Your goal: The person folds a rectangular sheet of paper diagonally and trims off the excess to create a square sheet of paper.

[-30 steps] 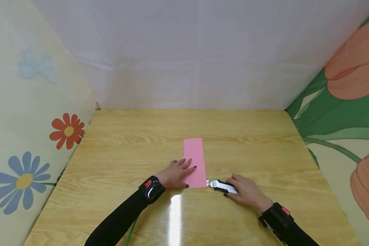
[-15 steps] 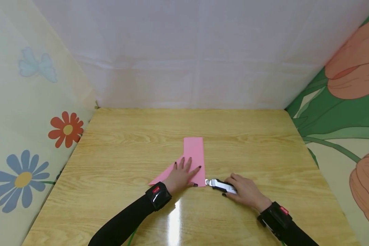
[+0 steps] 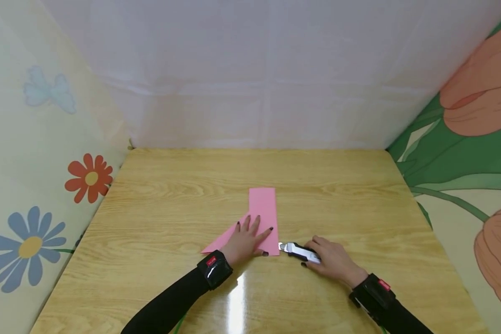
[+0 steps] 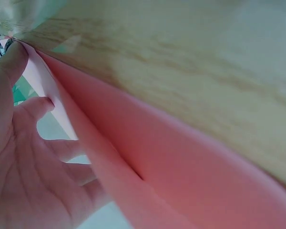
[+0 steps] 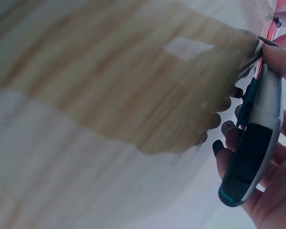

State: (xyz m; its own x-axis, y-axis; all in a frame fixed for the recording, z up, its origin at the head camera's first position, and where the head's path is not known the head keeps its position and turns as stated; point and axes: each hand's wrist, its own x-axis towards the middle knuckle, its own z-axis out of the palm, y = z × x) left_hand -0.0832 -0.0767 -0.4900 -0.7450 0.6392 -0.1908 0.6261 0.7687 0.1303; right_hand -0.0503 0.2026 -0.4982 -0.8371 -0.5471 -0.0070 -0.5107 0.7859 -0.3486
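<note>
A folded sheet of pink paper (image 3: 263, 200) lies on the wooden table (image 3: 183, 185), its upright strip in the middle and a slanting pointed part reaching left. My left hand (image 3: 243, 241) rests on it with fingers spread, the thumb near its lower edge. In the left wrist view the pink paper (image 4: 119, 129) shows a gap between its layers, opening towards the camera. My right hand (image 3: 336, 260) grips a utility knife (image 3: 301, 252) with a white and black handle. The knife's metal tip is right at the paper's right edge, near the lower corner. Fingers wrap the handle (image 5: 257, 143) in the right wrist view.
A white cloth (image 3: 259, 83) hangs behind the table's far edge. Printed flower panels stand at the left (image 3: 33, 153) and right (image 3: 472, 185). Black straps with small devices sit on both wrists, and green cables run by the sleeves.
My left hand has slid slightly right on the paper and turned, baring the slanting part at left. The right hand and knife have barely moved.
</note>
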